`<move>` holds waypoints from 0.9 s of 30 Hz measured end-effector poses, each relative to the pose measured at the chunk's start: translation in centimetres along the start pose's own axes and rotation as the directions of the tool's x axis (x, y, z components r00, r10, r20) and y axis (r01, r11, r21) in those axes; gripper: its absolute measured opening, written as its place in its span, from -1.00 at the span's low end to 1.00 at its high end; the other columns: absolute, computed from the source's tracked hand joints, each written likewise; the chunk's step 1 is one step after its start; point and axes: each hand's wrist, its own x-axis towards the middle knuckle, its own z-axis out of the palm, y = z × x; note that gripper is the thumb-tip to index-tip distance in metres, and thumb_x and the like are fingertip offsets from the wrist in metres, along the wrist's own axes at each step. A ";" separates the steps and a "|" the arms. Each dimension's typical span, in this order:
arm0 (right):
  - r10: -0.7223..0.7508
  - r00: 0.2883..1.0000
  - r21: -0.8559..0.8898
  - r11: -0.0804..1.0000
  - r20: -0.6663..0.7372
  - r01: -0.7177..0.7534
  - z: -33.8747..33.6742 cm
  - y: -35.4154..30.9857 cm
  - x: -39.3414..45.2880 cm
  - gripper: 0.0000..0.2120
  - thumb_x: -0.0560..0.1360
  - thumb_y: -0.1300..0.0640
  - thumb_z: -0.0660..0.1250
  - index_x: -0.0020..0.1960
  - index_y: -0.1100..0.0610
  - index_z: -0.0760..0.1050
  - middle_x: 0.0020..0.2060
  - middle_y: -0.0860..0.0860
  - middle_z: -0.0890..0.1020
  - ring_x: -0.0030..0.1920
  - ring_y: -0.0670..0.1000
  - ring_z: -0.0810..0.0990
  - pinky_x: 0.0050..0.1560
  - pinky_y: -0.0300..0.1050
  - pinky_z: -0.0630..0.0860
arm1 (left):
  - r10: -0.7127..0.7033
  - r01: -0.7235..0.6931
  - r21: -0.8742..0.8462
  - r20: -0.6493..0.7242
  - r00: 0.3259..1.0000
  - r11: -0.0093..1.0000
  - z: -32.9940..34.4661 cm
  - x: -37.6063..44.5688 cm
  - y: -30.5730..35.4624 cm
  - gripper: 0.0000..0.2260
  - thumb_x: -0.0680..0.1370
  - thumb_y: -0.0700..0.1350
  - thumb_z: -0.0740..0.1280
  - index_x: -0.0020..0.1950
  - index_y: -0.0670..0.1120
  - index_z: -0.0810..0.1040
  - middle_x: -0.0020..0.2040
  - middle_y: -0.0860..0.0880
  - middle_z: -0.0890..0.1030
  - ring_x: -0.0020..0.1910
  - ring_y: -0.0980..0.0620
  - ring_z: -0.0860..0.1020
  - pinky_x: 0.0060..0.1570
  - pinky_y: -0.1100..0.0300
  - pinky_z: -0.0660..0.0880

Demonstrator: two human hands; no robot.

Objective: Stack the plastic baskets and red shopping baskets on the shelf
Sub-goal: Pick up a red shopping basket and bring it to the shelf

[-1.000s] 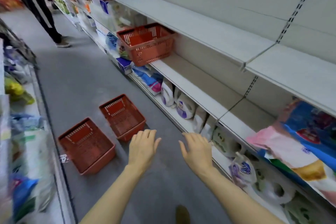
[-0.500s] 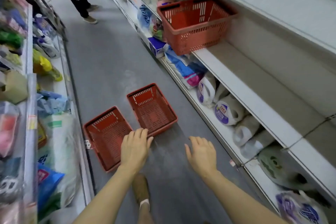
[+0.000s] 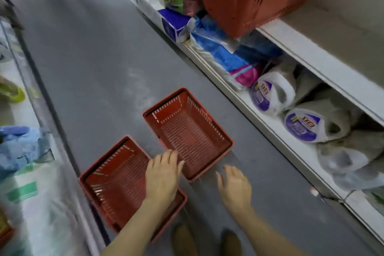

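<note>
Both bare forearms reach forward and down, palms facing the floor. The left hand [image 3: 163, 178] is spread flat, its fingers [image 3: 169, 157] loosely together and extended, holding nothing. The right hand [image 3: 234, 188] hangs just beside it, apart, fingers slightly curled and relaxed, likewise empty. Two feet show below, between the arms.

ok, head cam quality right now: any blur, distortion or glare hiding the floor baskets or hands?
Head view: wide-angle bends the shelf edge and aisle lines. The left-side goods and the shelf basket are motion-smeared; the two floor baskets and both hands, left hand, right hand, are only slightly soft, with the slats readable. Light is flat and dim, with no glare and faint shadows.
</note>
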 end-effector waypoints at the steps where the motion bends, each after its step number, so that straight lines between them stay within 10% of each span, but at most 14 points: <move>1: 0.043 0.998 0.032 0.999 0.035 -0.044 2.6 0.1 0.9 -0.76 0.38 0.09 0.44 -0.07 0.25 0.61 -0.25 0.16 0.65 -0.29 0.22 0.65 -0.38 0.04 0.59 | 0.006 -0.006 0.004 -0.006 1.000 1.000 1.9 0.9 -0.7 -0.57 0.60 0.12 0.10 0.17 -0.11 0.62 0.11 -0.08 0.67 0.01 -0.10 0.63 -0.03 0.00 0.53; 5: 0.254 0.945 0.136 0.949 0.204 -0.284 12.4 0.6 4.2 -0.51 0.52 0.02 0.37 0.32 0.30 0.43 0.08 0.25 0.56 0.06 0.30 0.57 -0.01 0.14 0.52 | 0.009 -0.008 0.009 -0.064 0.998 1.000 9.1 3.9 -2.9 -0.61 0.60 0.10 0.16 0.19 -0.12 0.61 0.11 -0.09 0.66 0.01 -0.13 0.62 -0.01 -0.03 0.52; 12: 0.456 0.879 0.253 0.841 0.143 -0.477 23.5 0.7 6.1 -0.01 0.35 0.01 0.52 0.51 0.41 0.06 0.23 0.32 0.39 0.08 0.32 0.53 0.02 0.10 0.58 | 0.052 -0.048 0.034 -0.126 0.991 0.998 18.8 5.8 -4.3 -0.64 0.60 0.07 0.20 0.18 -0.14 0.63 0.12 -0.09 0.66 -0.05 -0.14 0.62 -0.07 -0.03 0.49; 27: 0.623 0.782 0.362 0.736 -0.032 -0.572 21.1 11.5 6.1 -0.27 0.49 0.25 0.18 0.59 0.08 -0.03 0.42 0.29 0.29 0.14 0.41 0.51 0.03 0.22 0.50 | -0.053 0.042 -0.074 -0.152 0.987 0.996 24.1 13.0 -6.1 -0.65 0.57 -0.01 0.27 0.26 -0.17 0.56 0.09 -0.16 0.63 -0.02 -0.23 0.56 -0.06 -0.08 0.50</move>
